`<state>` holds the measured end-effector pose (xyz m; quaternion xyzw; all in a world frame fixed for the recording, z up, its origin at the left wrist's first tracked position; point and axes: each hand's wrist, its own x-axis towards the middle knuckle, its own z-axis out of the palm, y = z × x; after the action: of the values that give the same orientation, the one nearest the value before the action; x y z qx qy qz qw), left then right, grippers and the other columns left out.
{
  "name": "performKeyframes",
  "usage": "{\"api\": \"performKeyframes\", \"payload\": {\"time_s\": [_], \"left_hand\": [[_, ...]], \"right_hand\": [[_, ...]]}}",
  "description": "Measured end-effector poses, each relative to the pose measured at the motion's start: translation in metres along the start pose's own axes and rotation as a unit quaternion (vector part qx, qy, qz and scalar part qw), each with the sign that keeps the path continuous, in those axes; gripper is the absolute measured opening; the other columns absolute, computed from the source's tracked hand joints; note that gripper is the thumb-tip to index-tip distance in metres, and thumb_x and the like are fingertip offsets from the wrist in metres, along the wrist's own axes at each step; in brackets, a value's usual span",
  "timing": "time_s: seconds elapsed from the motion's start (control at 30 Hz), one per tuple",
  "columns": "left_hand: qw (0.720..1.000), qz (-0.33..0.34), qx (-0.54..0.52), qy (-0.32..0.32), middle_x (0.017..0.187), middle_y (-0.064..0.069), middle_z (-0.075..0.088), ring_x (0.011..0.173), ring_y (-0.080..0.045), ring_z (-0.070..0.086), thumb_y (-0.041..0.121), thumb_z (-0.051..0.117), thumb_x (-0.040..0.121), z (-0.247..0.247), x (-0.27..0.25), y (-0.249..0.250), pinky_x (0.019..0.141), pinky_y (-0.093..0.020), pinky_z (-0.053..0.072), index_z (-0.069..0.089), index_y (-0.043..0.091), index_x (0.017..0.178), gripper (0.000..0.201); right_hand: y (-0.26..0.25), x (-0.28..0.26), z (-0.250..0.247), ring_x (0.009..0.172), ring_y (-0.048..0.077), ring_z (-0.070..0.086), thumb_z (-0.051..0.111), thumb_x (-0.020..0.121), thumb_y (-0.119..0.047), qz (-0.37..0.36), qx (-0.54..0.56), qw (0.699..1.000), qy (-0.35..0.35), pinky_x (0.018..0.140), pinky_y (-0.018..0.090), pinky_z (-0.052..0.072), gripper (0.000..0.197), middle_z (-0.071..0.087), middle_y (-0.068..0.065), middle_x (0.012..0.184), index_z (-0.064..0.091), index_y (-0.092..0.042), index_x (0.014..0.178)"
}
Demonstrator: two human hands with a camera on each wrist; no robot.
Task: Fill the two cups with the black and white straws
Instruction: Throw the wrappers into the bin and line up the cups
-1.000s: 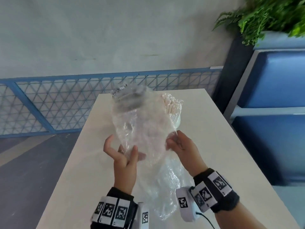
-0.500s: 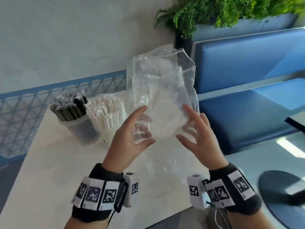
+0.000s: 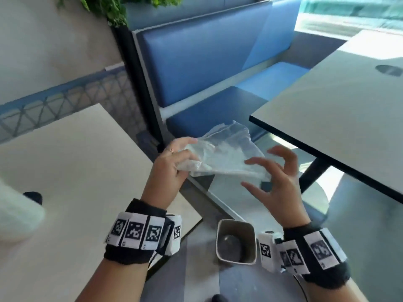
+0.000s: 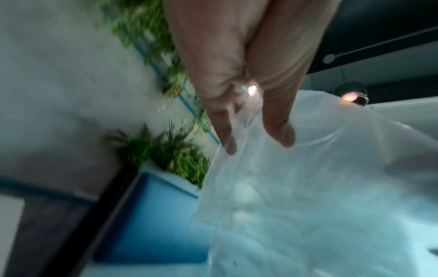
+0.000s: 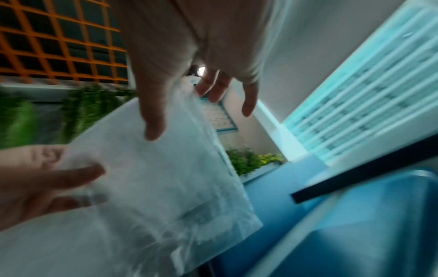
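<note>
No cup or straw shows in any view. A crumpled clear plastic bag [image 3: 220, 158] hangs in the air between two tables, above a small bin. My left hand [image 3: 174, 158] grips the bag's left end, and in the left wrist view its thumb and a finger pinch the bag [image 4: 308, 187] at the edge, near my left hand [image 4: 258, 144]. At the bag's right end my right hand [image 3: 270, 168] has its fingers spread. In the right wrist view my right hand [image 5: 201, 112] has only its thumb lying on the bag [image 5: 147, 187].
A grey square bin [image 3: 235, 222] stands on the floor below the hands, with something dark inside. A beige table [image 3: 65, 171] lies to the left and a dark-edged table [image 3: 338, 105] to the right. A blue bench [image 3: 207, 51] sits behind.
The view has swung right and down, so the cups of straws have left the frame. The bag came down from upright to low between the tables. My right hand's fingers spread off it.
</note>
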<state>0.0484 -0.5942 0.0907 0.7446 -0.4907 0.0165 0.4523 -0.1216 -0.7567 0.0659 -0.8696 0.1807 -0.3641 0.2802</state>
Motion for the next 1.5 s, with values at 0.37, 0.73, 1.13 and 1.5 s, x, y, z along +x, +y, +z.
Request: {"api": "performKeyframes", "payload": {"time_s": [0.37, 0.73, 1.13, 1.5], "left_hand": [[0.964, -0.101, -0.074, -0.233, 0.102, 0.004, 0.062, 0.095, -0.005, 0.055, -0.009, 0.067, 0.070, 0.181, -0.013, -0.025, 0.089, -0.002, 0.033, 0.072, 0.013, 0.081, 0.026], [0.900, -0.295, 0.063, -0.314, 0.085, 0.018, 0.038, 0.080, -0.011, 0.049, -0.001, 0.045, 0.086, 0.322, -0.099, -0.167, 0.061, -0.002, 0.036, 0.067, 0.010, 0.086, 0.024], [0.830, -0.423, 0.033, -0.361, 0.061, -0.002, 0.044, 0.058, -0.025, 0.042, 0.018, 0.048, 0.086, 0.431, -0.169, -0.270, 0.057, -0.034, 0.032, 0.038, 0.023, 0.073, 0.018], [0.767, -0.268, 0.206, -0.545, 0.125, -0.014, 0.046, 0.106, -0.035, 0.054, -0.003, 0.043, 0.084, 0.510, -0.192, -0.317, 0.092, -0.041, 0.045, 0.038, 0.009, 0.122, 0.040]], "right_hand": [[0.163, -0.118, 0.004, 0.085, 0.000, 0.057, 0.072, 0.073, -0.015, 0.317, 0.014, 0.942, -0.110, 0.079, 0.005, 0.037, 0.039, 0.065, -0.023, 0.095, 0.058, -0.050, 0.081], [0.285, -0.226, 0.137, 0.086, 0.010, 0.061, 0.074, 0.071, -0.012, 0.457, 0.074, 0.871, -0.164, 0.068, 0.001, 0.041, 0.049, 0.064, -0.009, 0.100, 0.048, -0.049, 0.089], [0.357, -0.288, 0.228, 0.072, -0.011, 0.051, 0.066, 0.080, -0.012, 0.375, 0.000, 0.916, -0.145, 0.063, 0.008, 0.042, 0.028, 0.049, -0.015, 0.104, 0.056, -0.034, 0.096], [0.416, -0.292, 0.286, 0.098, 0.028, 0.058, 0.047, 0.087, -0.006, 0.451, -0.110, 0.787, -0.405, 0.070, 0.029, 0.035, 0.020, 0.058, 0.009, 0.109, 0.051, -0.012, 0.105]]}}
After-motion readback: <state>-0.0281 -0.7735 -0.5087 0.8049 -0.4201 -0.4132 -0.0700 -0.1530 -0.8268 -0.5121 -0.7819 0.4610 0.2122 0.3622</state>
